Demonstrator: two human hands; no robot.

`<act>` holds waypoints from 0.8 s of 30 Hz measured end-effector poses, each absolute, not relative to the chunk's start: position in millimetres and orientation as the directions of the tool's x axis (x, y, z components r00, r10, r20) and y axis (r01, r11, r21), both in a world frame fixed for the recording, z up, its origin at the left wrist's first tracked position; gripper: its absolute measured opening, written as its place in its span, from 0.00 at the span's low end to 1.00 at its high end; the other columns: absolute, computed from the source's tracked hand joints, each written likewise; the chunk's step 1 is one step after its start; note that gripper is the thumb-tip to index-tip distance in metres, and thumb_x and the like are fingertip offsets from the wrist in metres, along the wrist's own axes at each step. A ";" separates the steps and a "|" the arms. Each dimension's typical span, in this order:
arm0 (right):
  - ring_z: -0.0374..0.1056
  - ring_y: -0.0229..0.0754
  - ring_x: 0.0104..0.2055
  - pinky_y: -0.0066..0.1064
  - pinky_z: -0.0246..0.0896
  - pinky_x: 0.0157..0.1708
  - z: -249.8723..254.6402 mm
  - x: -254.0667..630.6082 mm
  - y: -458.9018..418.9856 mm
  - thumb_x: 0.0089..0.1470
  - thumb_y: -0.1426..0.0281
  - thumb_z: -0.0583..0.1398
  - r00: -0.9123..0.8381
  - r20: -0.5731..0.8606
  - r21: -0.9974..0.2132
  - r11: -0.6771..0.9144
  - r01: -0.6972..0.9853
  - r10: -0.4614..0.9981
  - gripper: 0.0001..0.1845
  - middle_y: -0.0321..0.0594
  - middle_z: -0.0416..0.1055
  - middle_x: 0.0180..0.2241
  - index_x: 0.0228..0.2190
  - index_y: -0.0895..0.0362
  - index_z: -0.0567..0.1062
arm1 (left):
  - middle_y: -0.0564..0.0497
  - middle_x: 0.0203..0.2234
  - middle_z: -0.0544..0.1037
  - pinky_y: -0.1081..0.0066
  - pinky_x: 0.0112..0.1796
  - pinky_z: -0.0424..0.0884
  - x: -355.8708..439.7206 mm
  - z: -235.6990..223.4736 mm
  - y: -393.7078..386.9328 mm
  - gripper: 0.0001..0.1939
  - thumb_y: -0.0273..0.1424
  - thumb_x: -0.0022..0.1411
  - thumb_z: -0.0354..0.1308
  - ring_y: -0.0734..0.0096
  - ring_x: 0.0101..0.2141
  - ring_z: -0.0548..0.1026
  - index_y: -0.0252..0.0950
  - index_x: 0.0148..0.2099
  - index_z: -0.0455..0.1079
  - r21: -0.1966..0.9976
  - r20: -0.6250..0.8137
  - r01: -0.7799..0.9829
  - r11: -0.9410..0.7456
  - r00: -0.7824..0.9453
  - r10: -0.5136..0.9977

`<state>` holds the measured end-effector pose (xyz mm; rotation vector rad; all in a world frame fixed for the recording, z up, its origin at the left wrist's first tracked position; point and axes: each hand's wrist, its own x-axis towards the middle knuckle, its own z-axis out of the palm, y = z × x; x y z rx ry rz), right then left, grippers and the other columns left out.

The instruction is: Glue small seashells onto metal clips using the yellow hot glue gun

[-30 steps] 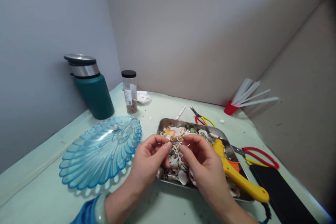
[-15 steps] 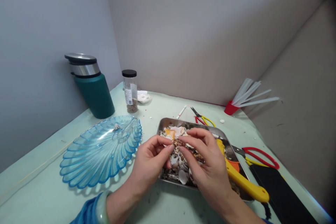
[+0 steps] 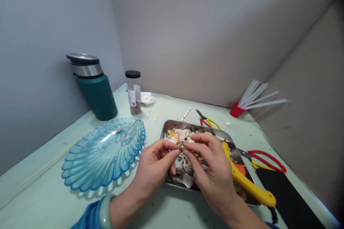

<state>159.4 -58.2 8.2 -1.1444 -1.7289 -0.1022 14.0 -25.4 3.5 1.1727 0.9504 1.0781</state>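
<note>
Brown-and-white speckled seashells [image 3: 182, 146] sit pinched between my two hands, over a metal tray [image 3: 168, 126] of mixed shells. My left hand [image 3: 154, 161] is closed, with its thumb and forefinger on their left side. From the right, my right hand [image 3: 211, 161] grips them between thumb and fingertips. Fingers partly hide the shells, so where one ends and another starts is hard to see. A yellow glue gun [image 3: 251, 188] with a black cord lies across the tray's right side, beside my right hand.
A blue scalloped dish [image 3: 102, 161] with one small shell [image 3: 119, 128] stands at left. Behind it are a green flask [image 3: 96, 96] and a jar [image 3: 133, 94]. Scissors [image 3: 268, 161], a smaller pair [image 3: 208, 120], a black flat object [image 3: 287, 196] and a red cup [image 3: 237, 110] of translucent sticks lie rightward.
My right-hand fingers have shifted position and closed again on the speckled shells. My left hand keeps its pinch, moving slightly right. The tray and dish stay in place.
</note>
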 end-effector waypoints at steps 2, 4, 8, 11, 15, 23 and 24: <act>0.64 0.44 0.42 0.40 0.62 0.40 8.0 158.6 -58.3 0.54 0.79 0.59 -0.034 0.771 -0.422 0.551 0.720 0.636 0.08 0.44 0.66 0.39 0.36 0.58 0.75 | 0.59 0.10 0.68 0.80 0.17 0.59 14.0 3.0 -26.2 0.07 0.31 0.51 0.62 0.80 0.13 0.66 0.32 0.31 0.70 0.988 -0.021 -0.145 0.055 0.227 0.974; 0.63 0.44 0.42 0.40 0.62 0.41 7.6 157.7 -58.5 0.54 0.80 0.59 -0.037 0.775 -0.421 0.558 0.716 0.631 0.08 0.44 0.66 0.39 0.36 0.57 0.75 | 0.59 0.10 0.67 0.80 0.17 0.59 14.0 2.2 -27.4 0.07 0.31 0.51 0.62 0.80 0.12 0.66 0.32 0.30 0.70 0.988 -0.012 -0.145 0.045 0.223 0.975; 0.63 0.45 0.43 0.42 0.61 0.41 7.1 156.1 -59.1 0.54 0.80 0.59 -0.040 0.770 -0.425 0.559 0.712 0.637 0.09 0.44 0.66 0.40 0.36 0.56 0.74 | 0.58 0.12 0.69 0.80 0.18 0.60 14.0 0.8 -29.8 0.07 0.31 0.52 0.62 0.81 0.13 0.66 0.32 0.30 0.70 0.991 0.008 -0.134 0.021 0.214 0.977; 0.64 0.46 0.43 0.42 0.61 0.42 7.2 155.7 -59.6 0.54 0.80 0.58 -0.039 0.758 -0.438 0.552 0.710 0.651 0.09 0.44 0.66 0.39 0.36 0.56 0.74 | 0.57 0.12 0.69 0.80 0.18 0.59 13.9 0.6 -30.4 0.06 0.31 0.53 0.61 0.80 0.14 0.66 0.32 0.30 0.70 0.992 0.019 -0.123 0.007 0.213 0.977; 0.64 0.46 0.43 0.42 0.61 0.42 7.4 155.6 -60.4 0.54 0.79 0.58 -0.039 0.750 -0.441 0.543 0.714 0.660 0.09 0.44 0.66 0.39 0.36 0.56 0.74 | 0.58 0.11 0.68 0.79 0.18 0.59 13.8 0.3 -30.3 0.06 0.30 0.53 0.61 0.79 0.14 0.66 0.33 0.30 0.70 0.995 0.028 -0.096 -0.008 0.206 0.978; 0.64 0.46 0.43 0.42 0.62 0.41 6.0 155.7 -61.0 0.55 0.79 0.58 -0.061 0.738 -0.414 0.523 0.744 0.672 0.09 0.44 0.66 0.39 0.36 0.56 0.73 | 0.58 0.11 0.68 0.80 0.17 0.58 14.8 1.3 -31.1 0.07 0.32 0.52 0.62 0.80 0.13 0.66 0.32 0.29 0.70 0.993 0.011 -0.114 0.012 0.198 0.980; 0.64 0.46 0.43 0.42 0.62 0.42 5.8 155.7 -60.9 0.55 0.78 0.58 -0.065 0.735 -0.413 0.522 0.746 0.675 0.09 0.44 0.67 0.40 0.37 0.56 0.73 | 0.58 0.11 0.68 0.80 0.17 0.58 14.9 2.3 -30.7 0.08 0.32 0.52 0.62 0.80 0.13 0.66 0.32 0.29 0.70 0.990 0.004 -0.136 0.023 0.195 0.981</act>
